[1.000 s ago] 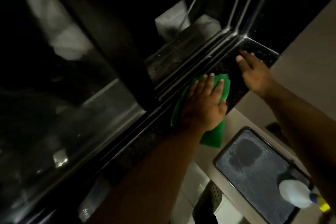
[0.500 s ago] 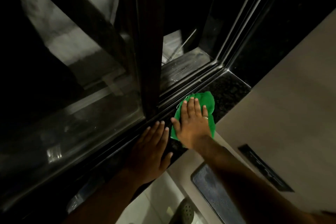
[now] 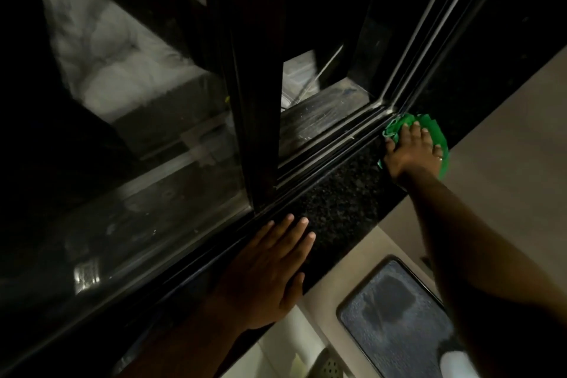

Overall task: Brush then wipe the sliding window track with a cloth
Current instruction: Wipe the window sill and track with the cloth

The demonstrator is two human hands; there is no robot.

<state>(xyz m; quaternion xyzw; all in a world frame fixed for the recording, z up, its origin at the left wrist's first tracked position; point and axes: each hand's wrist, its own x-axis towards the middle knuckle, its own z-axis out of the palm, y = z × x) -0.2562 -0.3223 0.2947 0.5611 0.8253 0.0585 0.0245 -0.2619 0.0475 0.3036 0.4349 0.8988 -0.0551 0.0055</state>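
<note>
The sliding window track (image 3: 333,144) is a set of dark rails running diagonally from lower left to upper right. A speckled black stone sill (image 3: 337,199) lies alongside it. My right hand (image 3: 411,152) presses a bunched green cloth (image 3: 435,132) onto the sill at the track's far right corner, fingertips at the rail. My left hand (image 3: 270,270) lies flat on the sill near the track, fingers apart, holding nothing. No brush is in view.
The dark vertical sash frame (image 3: 254,132) stands on the track between my hands, with a glass pane (image 3: 138,163) to its left. Below the sill are a beige wall (image 3: 506,163), a dark textured mat (image 3: 389,310) and a white bottle (image 3: 457,362).
The green cloth went from under my left hand to under my right hand. My right hand then slid it along the sill to the far right corner. My left hand settled flat on the sill.
</note>
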